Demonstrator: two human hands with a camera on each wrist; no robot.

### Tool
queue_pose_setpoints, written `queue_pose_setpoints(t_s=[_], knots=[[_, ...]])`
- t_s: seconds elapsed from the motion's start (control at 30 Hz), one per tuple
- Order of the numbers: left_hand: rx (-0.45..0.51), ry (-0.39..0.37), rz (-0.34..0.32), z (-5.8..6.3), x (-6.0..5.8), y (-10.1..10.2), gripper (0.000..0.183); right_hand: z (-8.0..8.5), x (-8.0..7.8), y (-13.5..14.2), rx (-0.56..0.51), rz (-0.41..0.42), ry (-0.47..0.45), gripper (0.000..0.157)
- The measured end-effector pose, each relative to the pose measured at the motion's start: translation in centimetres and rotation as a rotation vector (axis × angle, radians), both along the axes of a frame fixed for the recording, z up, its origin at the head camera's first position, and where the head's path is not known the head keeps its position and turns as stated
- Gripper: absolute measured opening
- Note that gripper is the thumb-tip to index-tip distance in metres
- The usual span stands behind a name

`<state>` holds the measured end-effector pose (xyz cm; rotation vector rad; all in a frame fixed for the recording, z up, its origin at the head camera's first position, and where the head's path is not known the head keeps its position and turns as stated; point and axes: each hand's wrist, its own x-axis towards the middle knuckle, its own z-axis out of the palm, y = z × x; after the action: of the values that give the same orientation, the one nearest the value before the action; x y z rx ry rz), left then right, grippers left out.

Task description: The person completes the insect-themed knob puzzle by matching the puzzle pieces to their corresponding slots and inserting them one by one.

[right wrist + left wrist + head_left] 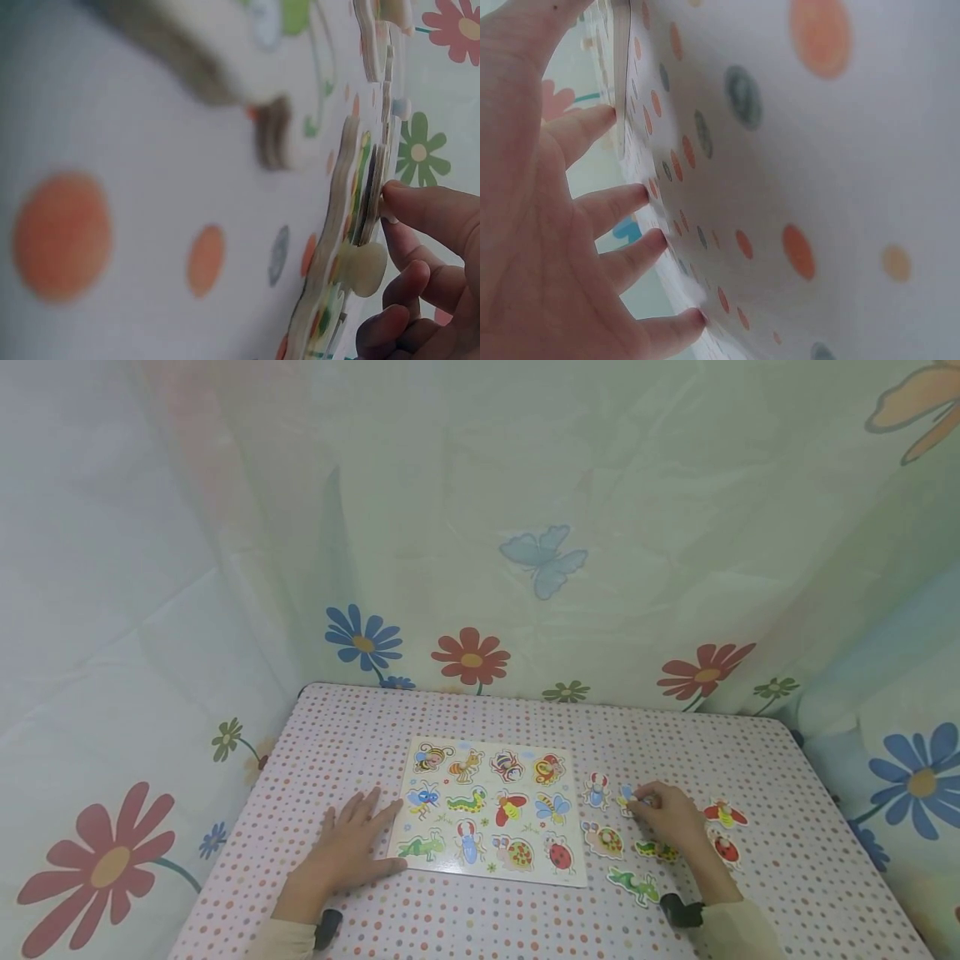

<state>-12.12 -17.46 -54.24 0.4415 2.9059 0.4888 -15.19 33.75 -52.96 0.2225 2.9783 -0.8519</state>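
A puzzle board (444,817) printed with rows of colourful insects lies on the table. My left hand (352,843) rests at its left side, fingers spread; in the left wrist view the fingertips (656,238) touch the dotted cloth and one meets the board's edge. To the right of the board, my right hand (667,818) pinches the knob of a blue-winged insect puzzle piece (624,799) between thumb and forefinger. Around it lie a beetle piece (597,792), a snail piece (604,841), a caterpillar piece (652,851) and a grasshopper piece (633,887).
Right of my right hand lie a red-winged insect piece (725,813) and a ladybird piece (726,847). A dotted cloth (337,718) covers the table. Flower-printed curtains (450,527) hang behind it and at both sides.
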Motion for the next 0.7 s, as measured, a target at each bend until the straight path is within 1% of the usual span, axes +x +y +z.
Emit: queue_pose_setpoints(t_s=[0.27,0.4,0.53,0.7], knots=[[0.001,-0.003,-0.004,0.0,-0.1,0.0,0.095,0.3,0.0,-0.7,-0.022,0.007,0.024,0.036],[-0.003,-0.006,-0.006,0.0,-0.1,0.0,0.095,0.8,0.0,-1.4,-0.02,0.033,0.056,0.035],[-0.006,-0.012,-0.006,0.1,-0.1,0.0,0.095,1.5,0.0,-2.3,-0.042,0.065,0.086,0.031],[-0.004,-0.017,-0.008,0.2,0.0,0.0,0.095,1.8,-0.1,-3.5,-0.065,0.096,0.1,0.028]])
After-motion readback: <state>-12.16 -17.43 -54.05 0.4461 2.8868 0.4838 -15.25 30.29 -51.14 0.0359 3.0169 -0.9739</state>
